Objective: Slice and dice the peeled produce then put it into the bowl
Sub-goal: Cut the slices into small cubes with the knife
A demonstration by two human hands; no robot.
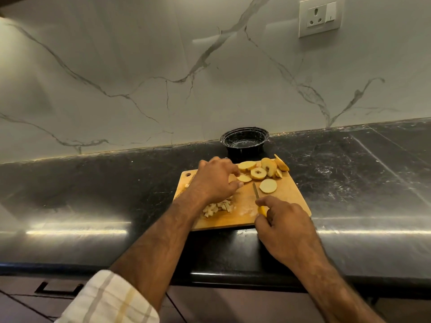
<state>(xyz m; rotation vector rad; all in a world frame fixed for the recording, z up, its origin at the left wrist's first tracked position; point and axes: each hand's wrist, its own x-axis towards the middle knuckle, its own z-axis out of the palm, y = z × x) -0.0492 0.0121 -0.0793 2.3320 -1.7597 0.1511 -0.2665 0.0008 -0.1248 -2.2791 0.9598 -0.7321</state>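
A wooden cutting board (286, 194) lies on the black counter. Several pale round fruit slices (258, 173) are spread along its far edge, and one slice (268, 186) lies apart. A heap of diced pieces (217, 208) sits at the board's near left, partly hidden by my forearm. My left hand (215, 179) reaches over the board and pinches a slice (243, 178) with its fingertips. My right hand (283, 223) grips a yellow-handled knife (256, 194), blade flat on the board and pointing away. A black bowl (245, 142) stands behind the board.
The black stone counter (93, 194) runs left and right, with its front edge close to me. A marble backsplash rises right behind the bowl. A wall socket (320, 17) sits high at the right. Drawer fronts (58, 290) are below the counter.
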